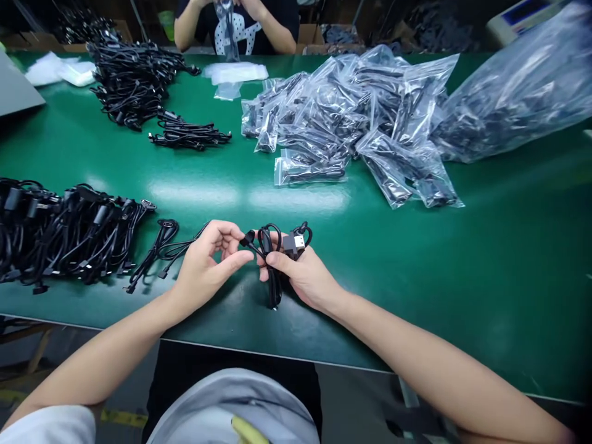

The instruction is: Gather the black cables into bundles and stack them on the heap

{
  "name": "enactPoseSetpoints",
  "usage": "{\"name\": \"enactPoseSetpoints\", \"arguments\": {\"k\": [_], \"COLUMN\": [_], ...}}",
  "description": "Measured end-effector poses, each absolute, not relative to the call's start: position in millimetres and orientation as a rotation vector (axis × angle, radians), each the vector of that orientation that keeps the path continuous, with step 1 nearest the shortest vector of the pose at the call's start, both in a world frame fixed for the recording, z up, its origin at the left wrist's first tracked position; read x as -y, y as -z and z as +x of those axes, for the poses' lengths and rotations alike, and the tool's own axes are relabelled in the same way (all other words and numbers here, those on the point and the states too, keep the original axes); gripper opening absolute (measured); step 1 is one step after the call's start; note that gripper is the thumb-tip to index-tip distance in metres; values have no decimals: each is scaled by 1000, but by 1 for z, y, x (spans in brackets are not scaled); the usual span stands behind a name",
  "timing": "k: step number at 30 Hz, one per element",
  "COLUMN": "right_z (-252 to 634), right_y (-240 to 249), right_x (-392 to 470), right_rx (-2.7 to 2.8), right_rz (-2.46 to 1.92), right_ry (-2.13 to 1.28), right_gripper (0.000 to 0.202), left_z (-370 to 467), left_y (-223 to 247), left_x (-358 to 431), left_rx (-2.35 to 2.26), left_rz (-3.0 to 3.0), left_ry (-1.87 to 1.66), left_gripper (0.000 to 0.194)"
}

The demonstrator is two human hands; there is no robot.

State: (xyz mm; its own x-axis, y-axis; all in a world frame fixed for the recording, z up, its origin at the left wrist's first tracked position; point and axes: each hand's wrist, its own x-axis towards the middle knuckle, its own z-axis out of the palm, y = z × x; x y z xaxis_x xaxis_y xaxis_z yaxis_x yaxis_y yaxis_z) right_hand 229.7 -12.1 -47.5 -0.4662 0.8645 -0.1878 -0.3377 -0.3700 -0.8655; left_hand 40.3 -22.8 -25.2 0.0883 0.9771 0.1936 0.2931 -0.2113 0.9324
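Observation:
A coiled black cable bundle (274, 290) with a silver-tipped USB plug is held over the front part of the green table. My right hand (308, 274) is closed round it, the thumb pressed across the coils. My left hand (210, 262) is just left of the bundle, its fingertips at a small black connector (248, 238) on one cable end. Thumb and index finger curve around that connector; the other fingers are bent. To the left of my left hand, a few loose cables (167, 231) lie on the table, beside a long row of black cables (78, 234).
On the green table (185, 179), more black cables (134, 80) are heaped at the back left. Clear bags with cables (337, 111) pile up at the back middle, beside a large plastic bag (518, 92). Flat empty bags (238, 73) lie before a person (235, 28) across the table.

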Motion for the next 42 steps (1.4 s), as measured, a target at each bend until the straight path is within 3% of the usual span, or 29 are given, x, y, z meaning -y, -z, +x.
{"name": "enactPoseSetpoints", "arguments": {"k": [3,6,12,20,26,31,33,42], "right_z": [229,227,225,228,225,229,231,229], "right_y": [41,36,41,37,43,40,39,39], "right_x": [14,18,22,20,28,19,15,21], "right_rx": [1191,1280,1155,1145,1194,1084,1105,1546], "right_rz": [-870,-888,-870,-905,-899,-868,-872,-894], "right_ry": [-1900,-1891,-2100,-2077,-2030,-1756,-1717,-2007], "right_gripper": [28,23,37,26,27,25,34,42], "left_z": [35,31,26,18,21,23,22,21], "left_y": [29,28,27,36,32,30,31,32], "left_x": [19,17,15,9,8,9,9,9], "left_rx": [-1172,-1101,-1021,-992,-985,-992,-950,-841], "left_rz": [1567,1610,1633,1285,1222,1181,1149,1097], "left_ry": [-1058,-894,-946,-1105,-1000,-1012,-1037,-1102], "left_gripper": [40,26,11,20,36,41,42,43]}}
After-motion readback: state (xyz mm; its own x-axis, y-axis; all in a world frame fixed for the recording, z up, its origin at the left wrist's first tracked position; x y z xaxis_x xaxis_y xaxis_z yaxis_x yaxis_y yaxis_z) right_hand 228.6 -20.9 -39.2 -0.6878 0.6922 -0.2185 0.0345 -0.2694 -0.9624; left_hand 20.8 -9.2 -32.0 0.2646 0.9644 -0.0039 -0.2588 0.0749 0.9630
